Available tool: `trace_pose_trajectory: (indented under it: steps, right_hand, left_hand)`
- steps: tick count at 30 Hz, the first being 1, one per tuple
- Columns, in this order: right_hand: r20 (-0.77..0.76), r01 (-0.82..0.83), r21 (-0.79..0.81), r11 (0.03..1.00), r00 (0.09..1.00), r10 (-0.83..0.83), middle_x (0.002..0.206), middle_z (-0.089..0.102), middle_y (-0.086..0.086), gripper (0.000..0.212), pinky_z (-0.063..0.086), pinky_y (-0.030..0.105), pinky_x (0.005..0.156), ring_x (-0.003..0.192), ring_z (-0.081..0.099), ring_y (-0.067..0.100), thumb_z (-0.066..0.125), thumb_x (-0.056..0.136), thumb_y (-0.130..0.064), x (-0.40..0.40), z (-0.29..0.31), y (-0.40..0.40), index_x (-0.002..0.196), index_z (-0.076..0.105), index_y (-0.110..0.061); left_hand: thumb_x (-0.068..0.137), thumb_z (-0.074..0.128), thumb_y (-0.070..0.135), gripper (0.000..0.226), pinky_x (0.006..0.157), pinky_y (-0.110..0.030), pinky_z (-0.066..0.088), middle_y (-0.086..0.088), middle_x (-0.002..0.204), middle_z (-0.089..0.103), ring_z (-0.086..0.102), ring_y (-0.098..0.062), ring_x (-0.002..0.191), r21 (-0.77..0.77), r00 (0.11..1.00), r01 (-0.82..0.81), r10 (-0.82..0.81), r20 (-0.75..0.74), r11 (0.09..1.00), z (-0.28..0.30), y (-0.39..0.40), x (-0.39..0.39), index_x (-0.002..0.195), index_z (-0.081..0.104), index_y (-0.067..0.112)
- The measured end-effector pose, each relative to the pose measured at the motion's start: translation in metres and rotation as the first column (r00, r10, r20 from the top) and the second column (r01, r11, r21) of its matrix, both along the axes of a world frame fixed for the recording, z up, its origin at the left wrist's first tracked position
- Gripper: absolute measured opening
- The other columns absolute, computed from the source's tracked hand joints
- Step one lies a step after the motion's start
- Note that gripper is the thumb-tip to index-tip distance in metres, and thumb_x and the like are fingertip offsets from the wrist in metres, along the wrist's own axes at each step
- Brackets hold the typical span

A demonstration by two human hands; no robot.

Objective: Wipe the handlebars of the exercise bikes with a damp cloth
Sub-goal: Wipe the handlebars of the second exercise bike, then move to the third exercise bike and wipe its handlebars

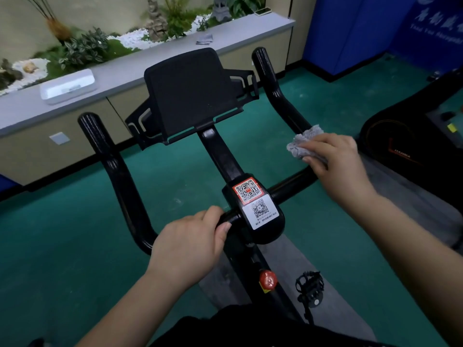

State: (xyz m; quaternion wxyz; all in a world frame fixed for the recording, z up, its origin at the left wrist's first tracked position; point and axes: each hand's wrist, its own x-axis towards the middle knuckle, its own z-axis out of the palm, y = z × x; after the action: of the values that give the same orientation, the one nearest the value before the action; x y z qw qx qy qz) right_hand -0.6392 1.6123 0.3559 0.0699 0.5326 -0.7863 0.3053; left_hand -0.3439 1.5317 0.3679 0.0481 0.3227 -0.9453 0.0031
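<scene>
A black exercise bike's handlebars (117, 171) spread in front of me, with a tablet holder (190, 93) at the centre and QR stickers on the stem clamp (255, 206). My left hand (190, 244) grips the crossbar just left of the clamp. My right hand (335, 161) holds a grey cloth (300, 144) wrapped over the bend of the right handlebar (273, 88), fingers curled round it. The bar under the cloth is hidden.
A second black exercise bike (411, 146) stands at the right. A grey counter (150, 63) with a white box (67, 86), another cloth (204, 39) and planters runs behind. Green floor all round. A red knob (268, 280) and a pedal (309, 289) sit below.
</scene>
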Motion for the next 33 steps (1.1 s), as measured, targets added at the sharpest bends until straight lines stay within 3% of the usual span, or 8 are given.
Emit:
trace_pose_trajectory:
  steps: [4,8,12,14,20,27,30,33]
  right_hand:
    - [0.083,0.126,-0.019,0.992,0.989,-0.124,0.112,0.064,0.004,0.028,0.025,0.017,0.092,0.104,0.049,0.034,0.067,0.084,-0.015,0.032,-0.003,0.017,0.112,0.069,-0.017]
    - [0.241,0.251,-0.076,0.965,0.944,-0.226,0.107,0.063,-0.004,0.027,0.037,0.025,0.093,0.103,0.055,0.020,0.066,0.085,-0.015,0.076,0.006,0.037,0.112,0.069,-0.018]
    - [0.585,0.497,-0.027,0.867,0.712,-0.389,0.081,0.060,-0.008,0.023,0.055,0.027,0.055,0.066,0.060,0.014,0.063,0.089,-0.023,0.133,0.012,0.074,0.111,0.067,-0.023]
    - [0.645,0.589,0.010,0.808,0.613,-0.455,0.078,0.063,-0.001,0.017,0.048,0.015,0.047,0.061,0.057,0.014,0.062,0.090,-0.023,0.165,0.009,0.096,0.106,0.067,-0.025]
    - [0.661,0.823,0.078,0.563,0.380,-0.647,0.086,0.067,-0.011,0.016,0.044,0.010,0.063,0.076,0.061,0.003,0.064,0.088,-0.025,0.261,-0.007,0.173,0.103,0.069,-0.027]
    - [0.678,0.963,0.101,0.251,0.117,-0.725,0.085,0.065,-0.018,0.015,0.039,-0.003,0.061,0.072,0.057,-0.015,0.065,0.088,-0.022,0.378,-0.007,0.285,0.101,0.069,-0.023]
    - [0.687,0.988,0.104,0.118,0.014,-0.726,0.088,0.067,-0.011,0.015,0.041,0.001,0.059,0.076,0.057,-0.007,0.064,0.088,-0.024,0.421,-0.006,0.331,0.101,0.069,-0.024]
    - [0.716,0.996,0.091,0.010,-0.058,-0.696,0.087,0.068,-0.009,0.014,0.050,0.021,0.065,0.075,0.060,0.000,0.064,0.088,-0.023,0.460,-0.006,0.378,0.100,0.069,-0.026]
  left_hand:
    - [0.091,0.026,0.051,0.041,0.049,-0.031,0.045,0.008,0.084,0.059,0.060,-0.018,0.066,0.095,0.997,0.031,-0.024,-0.073,0.995,0.000,-0.001,0.005,0.102,0.058,0.027]
    - [0.088,0.042,0.047,0.036,0.080,-0.030,0.046,0.010,0.103,0.049,0.049,-0.013,0.098,0.264,0.980,0.117,-0.068,-0.187,0.957,0.003,-0.006,0.013,0.116,0.054,0.028]
    - [0.085,0.059,0.035,0.042,0.095,-0.034,0.041,0.008,0.110,0.045,0.041,-0.013,0.106,0.338,0.935,0.310,-0.220,-0.279,0.889,0.005,-0.016,0.023,0.125,0.052,0.024]
    - [0.083,0.063,0.031,0.046,0.097,-0.034,0.039,0.006,0.113,0.044,0.039,-0.015,0.109,0.335,0.910,0.382,-0.288,-0.297,0.861,0.007,-0.019,0.029,0.127,0.052,0.022]
    - [0.076,0.072,0.022,0.041,0.093,-0.041,0.043,-0.003,0.110,0.052,0.044,-0.026,0.108,0.184,0.733,0.660,-0.570,-0.372,0.729,0.011,0.000,0.042,0.114,0.063,0.012]
    - [0.082,0.066,0.033,0.049,0.102,-0.030,0.036,-0.001,0.119,0.050,0.048,-0.019,0.114,0.445,0.579,0.771,-0.792,-0.191,0.456,-0.017,0.073,0.041,0.127,0.052,0.020]
    - [0.083,0.065,0.036,0.048,0.097,-0.025,0.040,0.003,0.118,0.049,0.050,-0.012,0.109,0.540,0.509,0.758,-0.849,-0.140,0.366,-0.027,0.117,0.047,0.127,0.050,0.023]
    - [0.082,0.067,0.033,0.043,0.089,-0.023,0.042,0.006,0.106,0.049,0.053,-0.010,0.099,0.584,0.464,0.755,-0.872,-0.156,0.297,-0.034,0.169,0.058,0.121,0.053,0.024]
